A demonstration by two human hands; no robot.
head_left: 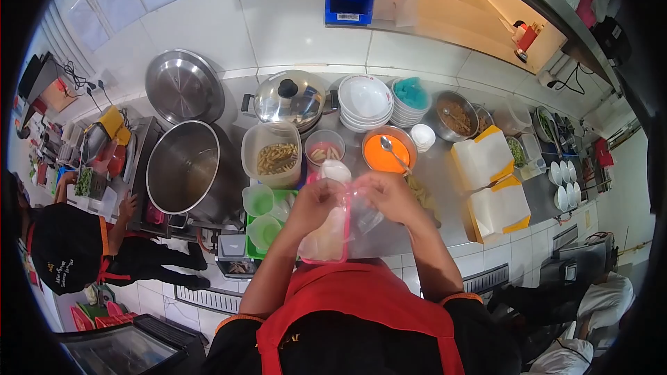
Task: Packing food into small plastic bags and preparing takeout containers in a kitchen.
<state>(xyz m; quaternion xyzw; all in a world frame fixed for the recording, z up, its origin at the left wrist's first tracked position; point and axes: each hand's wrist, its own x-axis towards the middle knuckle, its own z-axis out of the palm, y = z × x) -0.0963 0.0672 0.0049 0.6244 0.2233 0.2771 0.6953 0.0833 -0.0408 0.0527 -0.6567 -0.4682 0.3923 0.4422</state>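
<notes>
Over a steel counter, my left hand (319,202) and my right hand (384,196) pinch the top of a small clear plastic bag (366,221) between their fingertips. The bag hangs below my right hand, and its contents are hard to make out. Beneath my left hand and forearm lies a pink-rimmed tray (324,242) with pale plastic material in it. A white cup (335,171) stands just beyond my fingers. Past my right hand is a metal bowl of orange sauce (379,152), with a metal spoon (394,153) resting in it.
A large steel pot (182,166) and a tub of pickled-looking pieces (278,159) stand left. White bowls (365,99) and a lidded pot (289,99) line the back. Open paper boxes (497,205) with a fork lie right. A co-worker (68,250) works at the far left.
</notes>
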